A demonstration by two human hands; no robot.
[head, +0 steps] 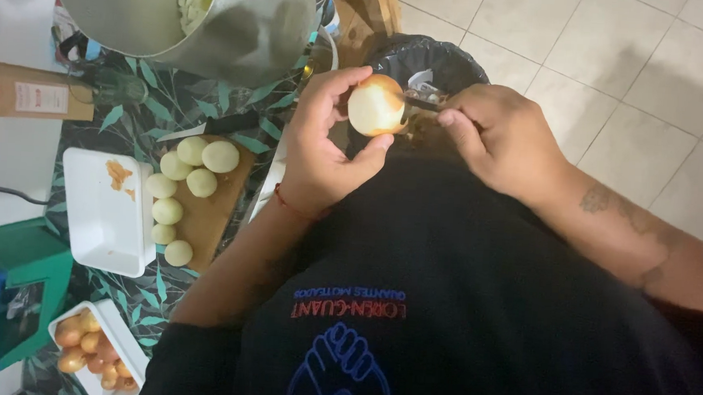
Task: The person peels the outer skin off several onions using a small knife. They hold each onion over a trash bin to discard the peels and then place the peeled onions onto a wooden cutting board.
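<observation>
My left hand [322,144] grips a partly peeled onion [376,105], pale with some orange skin left on top. My right hand [499,137] holds a small knife [420,103], whose dark blade touches the onion's right side. Both hands are over a bin lined with a black bag [431,57] on the floor. Several peeled onions [188,177] lie on a wooden cutting board [210,222] to the left. A white tray of unpeeled onions [91,352] sits at the lower left.
A large metal pot [185,12] stands at the top on a leaf-patterned tablecloth [164,99]. An empty white foam tray [106,209] lies beside the board. A brown carton [28,88], a green and blue box [10,292] and tiled floor [615,67] surround the area.
</observation>
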